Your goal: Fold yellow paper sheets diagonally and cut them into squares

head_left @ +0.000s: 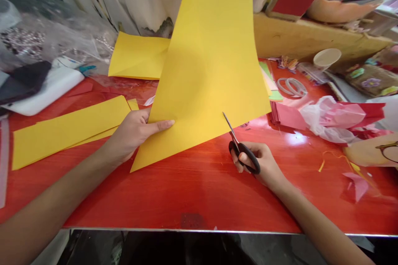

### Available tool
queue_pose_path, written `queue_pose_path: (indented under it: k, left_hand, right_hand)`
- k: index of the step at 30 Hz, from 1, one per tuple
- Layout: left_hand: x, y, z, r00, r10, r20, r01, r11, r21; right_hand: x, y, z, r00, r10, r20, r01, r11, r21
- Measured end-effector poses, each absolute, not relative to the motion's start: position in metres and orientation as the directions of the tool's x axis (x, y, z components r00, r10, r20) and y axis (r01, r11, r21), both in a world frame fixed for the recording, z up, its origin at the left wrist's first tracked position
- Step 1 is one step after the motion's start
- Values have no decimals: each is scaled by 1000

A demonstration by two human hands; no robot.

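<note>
My left hand [137, 130] pinches the lower left edge of a large yellow sheet of paper [211, 62], thumb on top and fingers hidden behind. The sheet is raised off the table and tilted up. In my right hand [259, 161] is a pair of scissors [245, 155] with black handles, fingers through the loops. One blade lies over the front of the sheet near its lower edge, and the other is mostly hidden behind the paper. Left of my left hand lie long yellow paper strips [71, 128], stacked and slightly fanned.
A folded yellow sheet [138, 56] lies behind on the red table [186, 198]. Clear plastic bags [77, 29] crowd the back left. At right are pink paper pieces [289, 114], a clear tape ring [292, 87], a white cup [327, 58], eyeglasses [390, 151] and a cardboard box [280, 33].
</note>
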State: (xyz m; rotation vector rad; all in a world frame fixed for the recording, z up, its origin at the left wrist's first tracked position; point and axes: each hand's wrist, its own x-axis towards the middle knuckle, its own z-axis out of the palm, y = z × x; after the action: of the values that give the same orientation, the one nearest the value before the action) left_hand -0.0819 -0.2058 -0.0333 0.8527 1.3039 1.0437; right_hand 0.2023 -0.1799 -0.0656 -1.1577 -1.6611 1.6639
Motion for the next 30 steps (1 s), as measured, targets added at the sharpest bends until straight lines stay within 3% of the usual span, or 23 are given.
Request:
queue_pose_path:
  k: [30]
  left_hand:
    - [-79,-206,-32,100,908,-408,-98,417,904]
  right_hand:
    - [201,-181,-66,-497,846,-190,175,-116,-978]
